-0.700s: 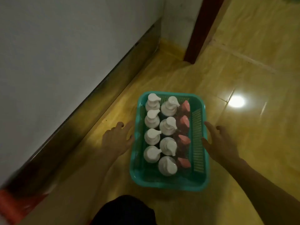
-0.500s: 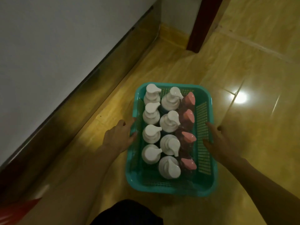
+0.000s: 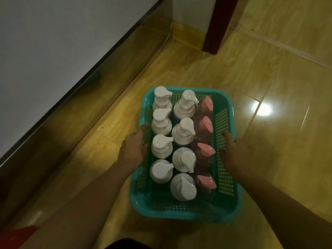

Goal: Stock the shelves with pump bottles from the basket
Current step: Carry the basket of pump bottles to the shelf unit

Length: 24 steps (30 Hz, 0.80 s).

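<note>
Pump bottles [image 3: 181, 139] are seen standing upright between the two hands, inside a teal basket [image 3: 185, 212]. The left hand [image 3: 133, 150] is closed on the left rim of the basket, with the thumb hooked over the edge and the fingers hidden under the outside of the wall. The right hand [image 3: 233, 151] is closed on the right rim in the same way, with two fingertips visible on the inner side of the mesh wall. Twelve bottles are counted in three rows: four with white pumps next to the left hand, four with white pumps in the middle, and four with pink pumps [image 3: 206, 125] nearer to the right hand, with an empty strip of the basket left beside them. A glossy yellow floor [image 3: 280, 159] is seen under the basket. Beyond the left hand a grey panel [image 3: 53, 42] is placed, and far ahead a dark red door frame [image 3: 221, 24].
</note>
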### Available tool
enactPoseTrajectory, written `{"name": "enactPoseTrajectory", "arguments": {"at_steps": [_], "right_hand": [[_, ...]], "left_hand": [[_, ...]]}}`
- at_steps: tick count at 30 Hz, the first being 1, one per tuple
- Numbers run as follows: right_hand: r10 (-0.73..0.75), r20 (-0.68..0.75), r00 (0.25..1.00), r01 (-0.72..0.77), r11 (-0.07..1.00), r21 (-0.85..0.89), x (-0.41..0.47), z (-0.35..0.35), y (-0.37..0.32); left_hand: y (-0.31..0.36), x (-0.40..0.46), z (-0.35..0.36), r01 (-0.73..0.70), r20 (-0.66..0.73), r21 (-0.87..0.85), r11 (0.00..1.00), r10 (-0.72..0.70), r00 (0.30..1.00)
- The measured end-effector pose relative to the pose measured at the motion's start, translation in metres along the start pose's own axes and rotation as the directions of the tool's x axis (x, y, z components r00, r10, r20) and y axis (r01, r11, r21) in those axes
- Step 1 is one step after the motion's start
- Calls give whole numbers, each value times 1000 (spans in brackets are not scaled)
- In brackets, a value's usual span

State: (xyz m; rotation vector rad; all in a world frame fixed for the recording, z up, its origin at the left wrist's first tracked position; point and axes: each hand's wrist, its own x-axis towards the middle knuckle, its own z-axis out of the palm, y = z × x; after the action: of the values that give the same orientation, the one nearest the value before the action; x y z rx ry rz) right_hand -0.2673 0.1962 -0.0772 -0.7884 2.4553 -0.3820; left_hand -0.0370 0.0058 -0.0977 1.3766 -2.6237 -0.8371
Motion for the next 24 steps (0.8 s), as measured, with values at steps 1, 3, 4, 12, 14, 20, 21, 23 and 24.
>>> {"name": "enactPoseTrajectory", "arguments": {"at_steps": [1, 3, 4, 12, 14, 20, 21, 23, 24], "right_hand": [[8, -19, 1000, -8, 1000, 3, 1, 3, 3], [17, -16, 1000, -17, 998, 58, -1, 5, 5], [10, -12, 1000, -10, 998, 66, -3, 5, 5], [19, -4, 1000, -18, 995, 100, -37, -6, 1], [16, -12, 1000, -15, 995, 99, -58, -21, -8], [-33, -64, 997, 36, 999, 37, -131, -106, -53], [-53, -68, 996, 54, 998, 18, -140, -119, -58], [-80, -65, 995, 79, 997, -16, -161, -150, -69], [-90, -65, 994, 88, 996, -24, -172, -166, -75]], "left_hand": [[0, -1, 1, -1, -12, -7, 1000, 1, 1000], [0, -2, 0, -13, -30, -6, 1000, 12, 999], [-1, -2, -1, -27, -33, -13, 1000, 26, 999], [10, -22, -32, -31, 23, -21, 999, 32, 999], [19, -40, -50, -25, 34, -32, 999, 26, 999], [58, -98, -131, -27, 56, 0, 1000, 27, 998], [64, -106, -142, -32, 62, -7, 999, 32, 998], [82, -124, -176, -26, 77, -8, 1000, 27, 997], [93, -134, -194, -29, 76, 1, 1000, 28, 997]]}}
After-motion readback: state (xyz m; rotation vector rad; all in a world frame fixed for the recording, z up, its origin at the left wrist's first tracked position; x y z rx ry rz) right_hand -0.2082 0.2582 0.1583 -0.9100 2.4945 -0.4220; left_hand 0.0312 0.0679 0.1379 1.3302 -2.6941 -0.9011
